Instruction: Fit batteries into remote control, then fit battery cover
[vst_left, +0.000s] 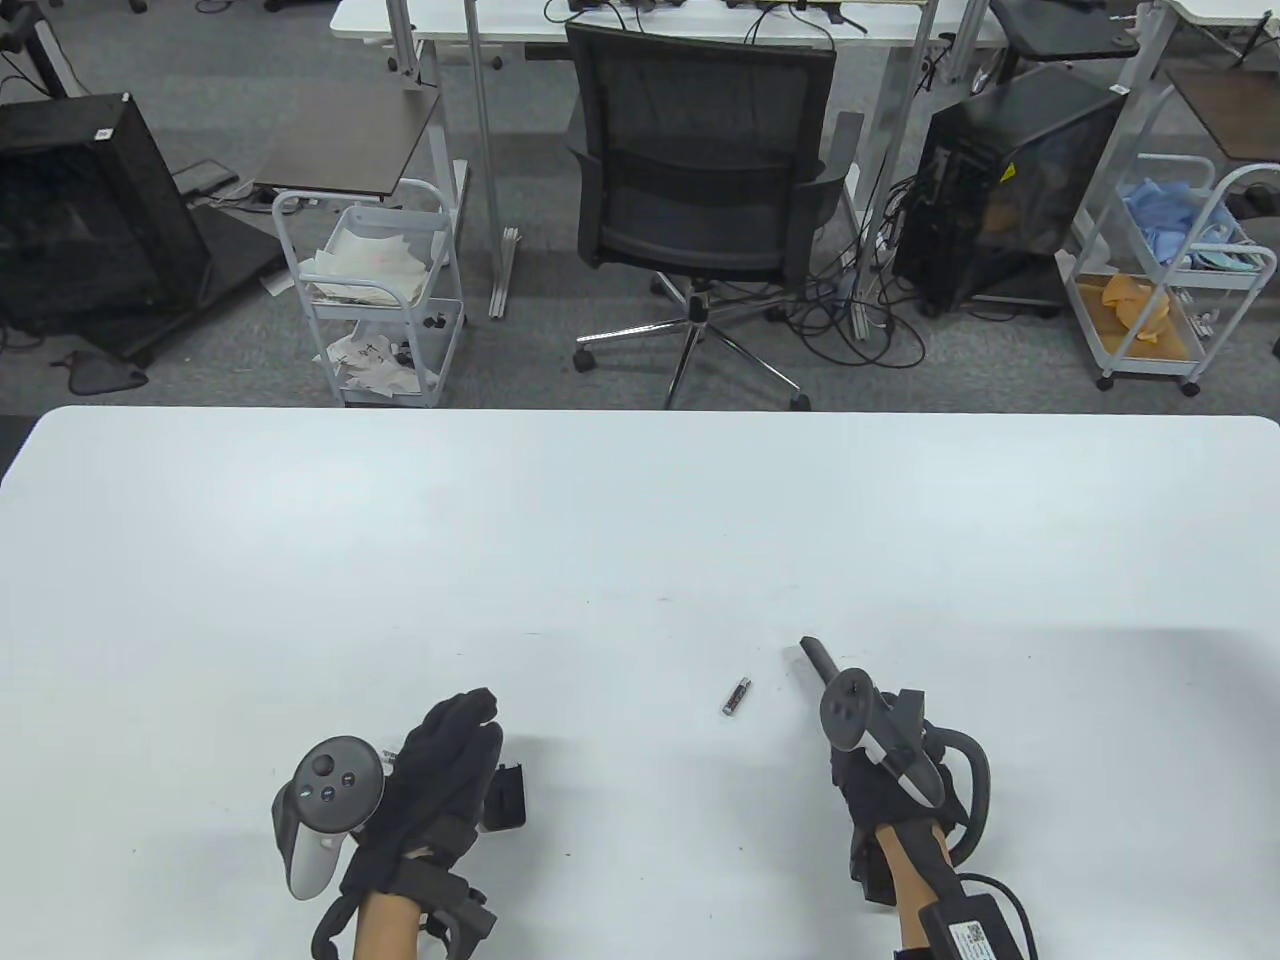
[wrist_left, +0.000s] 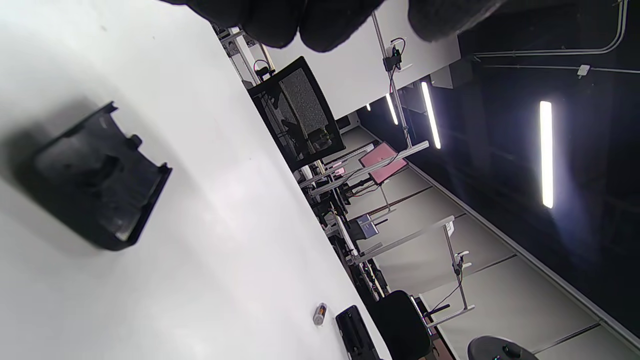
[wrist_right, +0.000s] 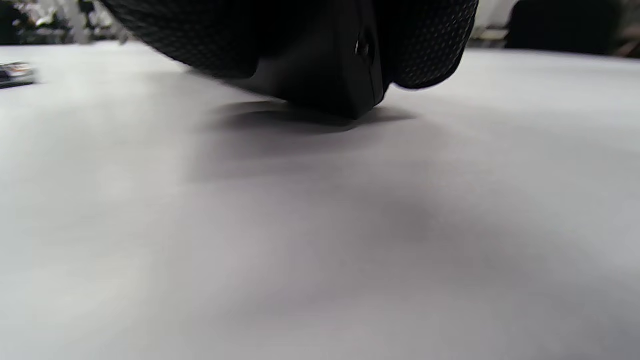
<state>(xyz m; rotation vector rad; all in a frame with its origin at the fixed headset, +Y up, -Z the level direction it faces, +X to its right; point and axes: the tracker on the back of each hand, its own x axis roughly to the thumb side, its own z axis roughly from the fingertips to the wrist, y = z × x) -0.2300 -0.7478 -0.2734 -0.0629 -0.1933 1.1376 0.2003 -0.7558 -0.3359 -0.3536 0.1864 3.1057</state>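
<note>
While right hand grips long black plastic remote, I see one small silver battery loose on white tabletop. Black plastic cover lies beside left hand; its fingers hold nothing. I judge cover step still ahead.

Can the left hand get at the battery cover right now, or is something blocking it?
Probably yes. The battery cover lies bare on the table just right of the left hand, whose fingers seem empty, with nothing between them.
</note>
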